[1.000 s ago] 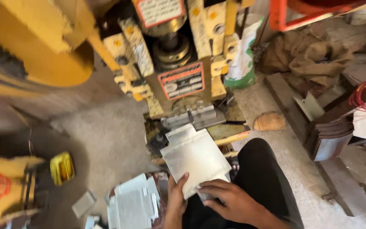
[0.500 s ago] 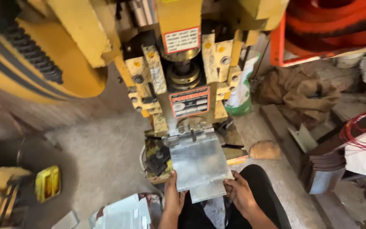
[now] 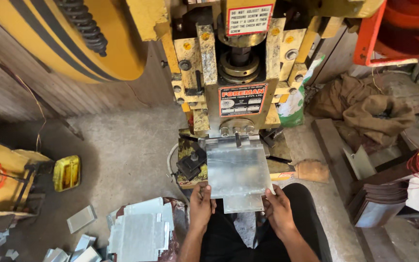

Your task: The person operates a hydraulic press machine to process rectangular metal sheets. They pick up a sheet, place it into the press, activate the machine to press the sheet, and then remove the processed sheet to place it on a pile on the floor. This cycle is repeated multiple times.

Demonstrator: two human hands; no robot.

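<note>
From my remote seat, the nearest things at the bottom of the frame were my left hand point(image 3: 201, 206) and my right hand point(image 3: 278, 209), each with fingers closed on a near corner of the metal sheet point(image 3: 237, 172). Half a second before, that sheet had sat lower and a little skewed; now it lay square, its far edge pushed up under the ram of the yellow press point(image 3: 236, 73) in the upper middle, touching the clamp there. I judged that the blank had been seated for its stroke and that both hands were close to the die. The sheet rested on the press bed point(image 3: 190, 165), which served as the counter, grimy and dark just left of the sheet. To the lower left, a pile of cut blanks point(image 3: 139, 230) lay on the concrete floor point(image 3: 122, 145), with a small yellow tin point(image 3: 67, 172) further left. To the right lay a wooden-handled tool point(image 3: 311, 171), then stacked plates point(image 3: 377, 206), and beyond them a brown sack point(image 3: 364, 109) at upper right.
</note>
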